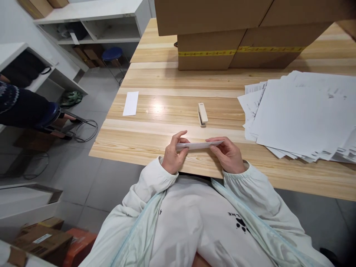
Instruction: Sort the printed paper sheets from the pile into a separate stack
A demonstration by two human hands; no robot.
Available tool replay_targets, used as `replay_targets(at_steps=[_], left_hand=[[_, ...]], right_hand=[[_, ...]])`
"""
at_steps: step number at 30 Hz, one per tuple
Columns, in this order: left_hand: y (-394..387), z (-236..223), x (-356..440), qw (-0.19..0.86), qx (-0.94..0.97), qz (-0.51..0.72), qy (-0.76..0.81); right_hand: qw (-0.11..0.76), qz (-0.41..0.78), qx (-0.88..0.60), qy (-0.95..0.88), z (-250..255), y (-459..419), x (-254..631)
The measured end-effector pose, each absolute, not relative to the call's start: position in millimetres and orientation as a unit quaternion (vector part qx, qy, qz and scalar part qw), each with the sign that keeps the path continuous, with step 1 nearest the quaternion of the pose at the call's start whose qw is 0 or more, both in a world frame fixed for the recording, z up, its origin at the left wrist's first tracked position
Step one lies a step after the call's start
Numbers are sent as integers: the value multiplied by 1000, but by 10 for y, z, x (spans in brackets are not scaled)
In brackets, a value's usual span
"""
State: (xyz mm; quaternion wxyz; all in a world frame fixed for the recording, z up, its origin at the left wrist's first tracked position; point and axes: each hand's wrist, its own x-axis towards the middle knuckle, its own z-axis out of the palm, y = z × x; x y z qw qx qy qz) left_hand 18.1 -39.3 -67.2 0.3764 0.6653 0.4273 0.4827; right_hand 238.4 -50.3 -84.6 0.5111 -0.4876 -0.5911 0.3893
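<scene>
A folded sheet of white paper point(198, 145) is stretched between my two hands, seen almost edge-on above the table's front edge. My left hand point(174, 154) pinches its left end between thumb and fingers, with the index finger raised. At the other end my right hand point(227, 154) grips it, thumb below and fingers behind. Just beyond the paper lies a cream stapler point(202, 114), touched by neither hand. Farther left, a flat white rectangle of paper point(130, 103) rests on the wooden table point(164, 85).
Loose printed sheets point(303, 115) are heaped on the right. Stacked cardboard boxes point(211, 52) stand at the back. On the left, a person point(22, 104) sits on a stool, and a blue stool point(112, 53) stands near white shelves point(111, 31). More boxes point(44, 237) sit lower left.
</scene>
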Motion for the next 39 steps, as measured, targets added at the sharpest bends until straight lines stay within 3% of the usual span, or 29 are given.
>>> replay_targets(at_steps=[8, 14, 19, 22, 29, 39], left_hand=[[-414, -685, 203, 407, 595, 529, 448], [-470, -546, 184, 577, 520, 477, 412], [-367, -480, 309, 701, 521, 292, 390], [-212, -515, 486, 751, 470, 218, 410], [-88, -453, 720, 732, 421, 271, 461], [-162, -452, 755, 703, 406, 314, 492]], right_hand=[[508, 395, -496, -583, -860, -516, 2378], [525, 433, -547, -488, -674, -421, 2513], [338, 535, -550, -545, -430, -84, 2747], [263, 537, -559, -575, -444, 150, 2805], [247, 407, -584, -658, -535, 387, 2864], [253, 394, -556, -686, -611, 544, 2837]])
